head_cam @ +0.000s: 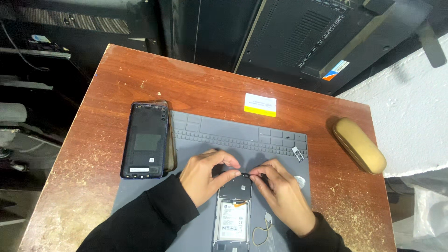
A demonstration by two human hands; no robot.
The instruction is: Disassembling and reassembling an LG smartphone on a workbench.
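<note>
Your left hand [205,176] curls around the top left corner of the opened phone [233,212], fingers bent and gripping its upper edge. Your right hand [280,196] pinches at the phone's top right edge, thumb and forefinger closed on something small and dark there; what it is, you cannot tell. The phone lies face down with its back off, battery showing, on the grey work mat [242,133], near the front edge of the table [140,74]. The removed dark back cover [145,140] lies to the left, partly on the mat. A small metal part [297,152] sits in a mat tray to the right. Farther out lie a white and yellow card [260,104] and a tan glasses case [359,145].
</note>
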